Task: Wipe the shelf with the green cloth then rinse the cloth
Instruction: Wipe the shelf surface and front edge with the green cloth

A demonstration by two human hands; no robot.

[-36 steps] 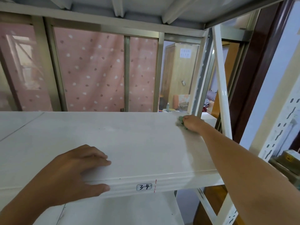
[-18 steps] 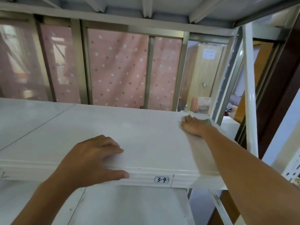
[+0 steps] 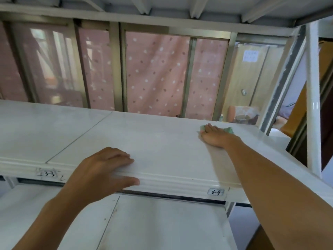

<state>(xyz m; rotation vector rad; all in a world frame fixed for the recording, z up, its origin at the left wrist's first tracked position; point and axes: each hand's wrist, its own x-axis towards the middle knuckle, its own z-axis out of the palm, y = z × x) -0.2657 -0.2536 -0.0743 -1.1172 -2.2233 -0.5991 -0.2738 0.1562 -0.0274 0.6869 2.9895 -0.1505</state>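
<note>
- Shelf (image 3: 162, 141): white board set in a pale metal rack; its top is bare apart from the two hands and the cloth. A seam line crosses the surface on the left part.
- Right hand (image 3: 215, 135): laid palm-down near the far right corner of the shelf, arm stretched across the board from the lower right. Its fingers (image 3: 207, 129) are flat, extended and close together, pressing the cloth against the surface rather than curling around it.
- Green cloth (image 3: 228, 130): lies on the shelf beneath the right hand, near the rear edge; green patches show beyond the fingertips on the left and past the hand on the right.
- Left hand (image 3: 106, 170): rests on the front edge of the shelf, well apart from the cloth. Fingers lie loosely spread on top, the thumb against the ridged front lip; nothing is held in it.
- Label "3-4" (image 3: 217, 192): handwritten tag on the front lip, below the right forearm.
- Second label (image 3: 47, 174): on the lip at left, writing blurred.
- Lower shelf (image 3: 162, 222): white board beneath.
- Pink dotted curtain (image 3: 158, 74): behind the framed panes at the rear.
</note>
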